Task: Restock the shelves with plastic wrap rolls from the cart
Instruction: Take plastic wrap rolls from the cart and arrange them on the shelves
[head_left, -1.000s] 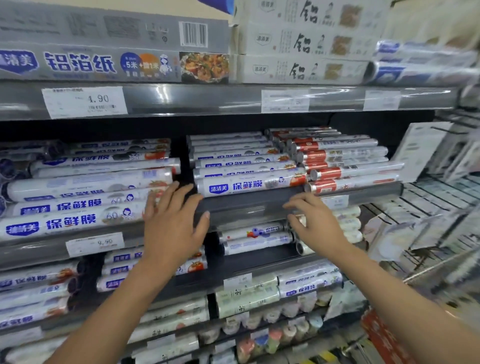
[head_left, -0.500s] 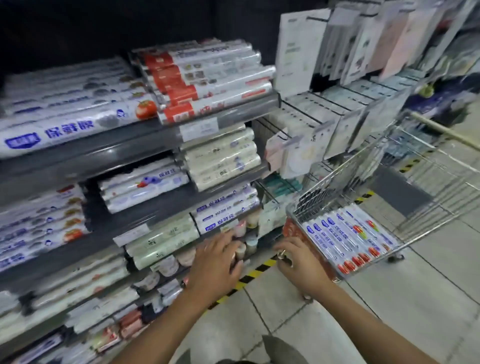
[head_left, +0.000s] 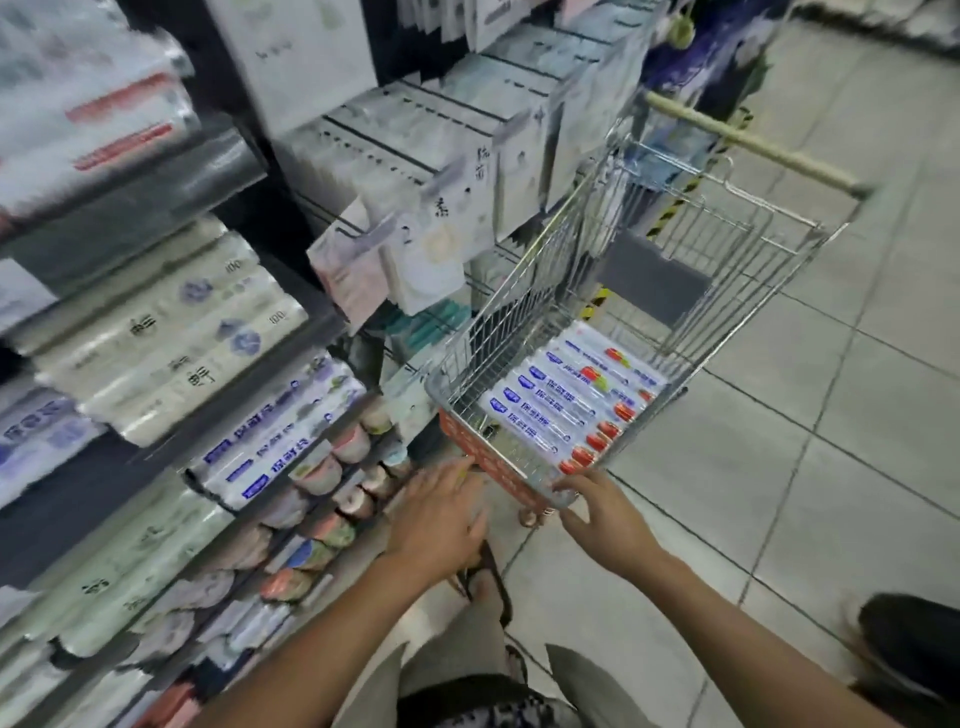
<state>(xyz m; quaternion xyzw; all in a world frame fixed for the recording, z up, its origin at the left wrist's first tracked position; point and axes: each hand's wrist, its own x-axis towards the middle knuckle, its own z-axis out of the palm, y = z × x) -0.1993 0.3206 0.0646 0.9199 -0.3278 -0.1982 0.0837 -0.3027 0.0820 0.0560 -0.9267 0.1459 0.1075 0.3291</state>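
Observation:
A wire shopping cart (head_left: 737, 244) stands on the tiled floor to the right of the shelves. Several plastic wrap rolls (head_left: 566, 405), white with blue print and red ends, lie side by side on its bottom. My left hand (head_left: 441, 514) reaches out with straight fingers just short of the cart's near orange-edged rim and holds nothing. My right hand (head_left: 602, 514) hovers at the near right corner of the cart, fingers relaxed, empty. The shelves (head_left: 218, 171) on the left carry stacked rolls (head_left: 280, 431).
Hanging white packets (head_left: 426, 244) stick out between shelves and cart. Small round tubs (head_left: 332, 467) line the lowest shelves. My foot in a sandal (head_left: 483, 587) is below the hands. A dark shoe (head_left: 909, 639) sits at the lower right on grey floor tiles.
My view has swung from the shelf face down and right to the cart. Both hands left the shelf edge and dropped to the cart's near rim.

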